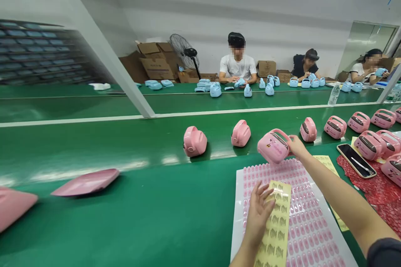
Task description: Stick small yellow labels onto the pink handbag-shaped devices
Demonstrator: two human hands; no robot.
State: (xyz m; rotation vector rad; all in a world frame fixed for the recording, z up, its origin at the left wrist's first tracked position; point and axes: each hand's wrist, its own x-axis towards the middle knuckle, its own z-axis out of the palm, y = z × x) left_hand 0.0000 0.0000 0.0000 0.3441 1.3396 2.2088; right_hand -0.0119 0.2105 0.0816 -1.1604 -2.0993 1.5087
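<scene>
Your right hand (296,145) is out over the green belt (156,217), fingers closed around the handle of a pink toy case (273,147), which hangs tilted in the air just above the far edge of the white sheet of pink stickers (310,221). Your left hand (259,212) lies on the yellow sticker sheet (275,225), fingers spread and flat on its upper left part, thumb at the top edge; whether a sticker is pinched under the fingertips can't be told. The yellow sheet lies on top of the white sheet, which is flat on the belt right in front of you. Beyond the held case, three more pink cases stand apart in a row on the belt: one at far left (194,142), one in the middle (241,133), one just right of your hand (308,129). More pink cases (369,144) cluster at right, near a phone (356,160) lying face up beside a red mat (376,187). A second yellow sheet (326,162) pokes out from under your right forearm. At left, a flat pink shell part (86,182) lies on the belt, blurred. Across the far table, three people sit with blue cases (215,90) in front of them; a fan (184,52) and cardboard boxes (156,64) stand behind.
</scene>
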